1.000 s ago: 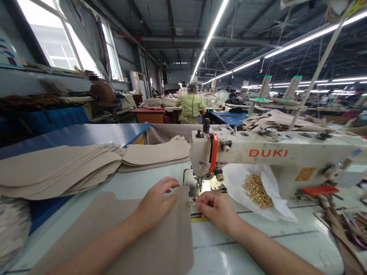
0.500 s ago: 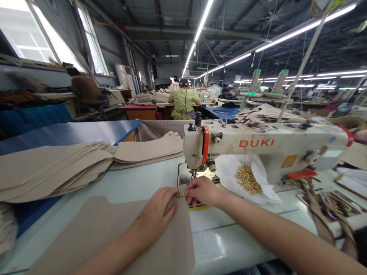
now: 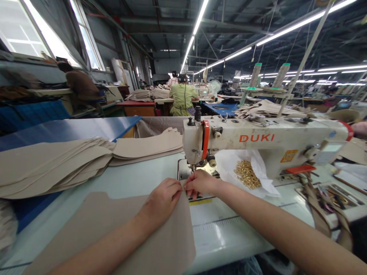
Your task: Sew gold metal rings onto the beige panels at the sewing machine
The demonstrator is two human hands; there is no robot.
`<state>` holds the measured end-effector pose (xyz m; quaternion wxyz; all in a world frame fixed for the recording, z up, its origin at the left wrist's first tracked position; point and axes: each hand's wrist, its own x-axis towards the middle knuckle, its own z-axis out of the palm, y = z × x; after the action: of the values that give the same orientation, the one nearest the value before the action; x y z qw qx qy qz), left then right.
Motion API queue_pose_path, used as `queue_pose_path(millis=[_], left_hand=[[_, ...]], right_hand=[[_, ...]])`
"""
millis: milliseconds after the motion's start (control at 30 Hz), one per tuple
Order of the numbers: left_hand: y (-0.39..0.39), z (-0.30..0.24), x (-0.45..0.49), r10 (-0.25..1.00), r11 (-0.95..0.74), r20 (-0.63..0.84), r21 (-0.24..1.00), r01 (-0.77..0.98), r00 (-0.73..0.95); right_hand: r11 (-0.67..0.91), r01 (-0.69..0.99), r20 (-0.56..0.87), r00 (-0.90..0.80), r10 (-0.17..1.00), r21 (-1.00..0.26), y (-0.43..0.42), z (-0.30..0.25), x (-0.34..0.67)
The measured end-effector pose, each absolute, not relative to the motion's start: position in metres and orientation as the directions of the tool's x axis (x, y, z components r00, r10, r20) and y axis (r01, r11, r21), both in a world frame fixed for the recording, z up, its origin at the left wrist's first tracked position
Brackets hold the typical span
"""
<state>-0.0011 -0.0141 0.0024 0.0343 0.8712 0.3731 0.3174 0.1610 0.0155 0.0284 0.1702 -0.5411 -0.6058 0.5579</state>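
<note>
From the head camera, two bare hands meet at the far right corner of one big beige panel [image 3: 106, 214]. The panel lies flat on the sewing table [image 3: 143, 177], under the left arm and reaching toward the person. The left hand [image 3: 164, 198] rests on the panel with its fingers bent and pinched on that corner. The right hand [image 3: 199, 183] comes in from the other side, thumb and fingertips closed on the same corner. A small bit of it shows between the two hands; I cannot tell if something tiny is tucked under the fingers. One white DUKI sewing machine [image 3: 282, 135] stands just past the hands, its needle end near the right hand. Under its arm is one white bag [image 3: 268, 189] with a heap of gold metal bits [image 3: 248, 175], too many to count. To the left are two piles of beige pieces, a big spread-out pile [image 3: 54, 162] and a smaller pile [image 3: 146, 147]. One tool tray [image 3: 357, 200] sits at the right. Two thread cones [image 3: 255, 76] stand behind the machine. Farther back, one person in a yellow-green shirt [image 3: 182, 97] sits near one fan [image 3: 214, 87].
</note>
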Motion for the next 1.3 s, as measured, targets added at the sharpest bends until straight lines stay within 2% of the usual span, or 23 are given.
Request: queue_pose_path(millis=[167, 267, 400, 500, 567, 633, 700, 833, 1300], left_hand=[[-0.011, 0.0, 0.003, 0.638, -0.741, 0.53, 0.226, 0.633, 0.558], [-0.01, 0.001, 0.004, 0.642, -0.734, 0.524, 0.21, 0.646, 0.559], [-0.008, 0.001, 0.004, 0.645, -0.73, 0.541, 0.228, 0.644, 0.539], [-0.008, 0.001, 0.004, 0.634, -0.735, 0.567, 0.23, 0.638, 0.526], [-0.009, 0.001, 0.004, 0.627, -0.737, 0.583, 0.231, 0.635, 0.517], [-0.009, 0.001, 0.004, 0.628, -0.738, 0.589, 0.242, 0.63, 0.509], [-0.009, 0.0, 0.003, 0.636, -0.734, 0.585, 0.259, 0.628, 0.503], [-0.008, 0.0, 0.003, 0.651, -0.729, 0.567, 0.282, 0.624, 0.504], [-0.008, -0.001, 0.004, 0.651, -0.728, 0.579, 0.291, 0.621, 0.491]], right_hand=[[-0.162, 0.508, -0.379, -0.36, 0.852, -0.846, 0.019, 0.024, 0.161], [-0.08, 0.552, -0.32, -0.352, 0.88, -0.83, 0.018, 0.019, 0.161], [0.133, 0.613, -0.093, -0.322, 0.942, -0.779, 0.007, 0.014, 0.169], [0.324, 0.632, 0.095, -0.368, 0.925, -0.704, -0.005, 0.01, 0.181], [0.497, 0.64, 0.22, -0.465, 0.857, -0.586, -0.012, 0.007, 0.188], [0.666, 0.644, 0.344, -0.571, 0.746, -0.375, -0.015, 0.002, 0.193], [0.745, 0.64, 0.413, -0.637, 0.651, -0.189, -0.016, -0.003, 0.194], [0.757, 0.646, 0.434, -0.657, 0.617, -0.099, -0.016, -0.005, 0.191], [0.764, 0.64, 0.384, -0.686, 0.618, -0.086, -0.017, 0.001, 0.191]])
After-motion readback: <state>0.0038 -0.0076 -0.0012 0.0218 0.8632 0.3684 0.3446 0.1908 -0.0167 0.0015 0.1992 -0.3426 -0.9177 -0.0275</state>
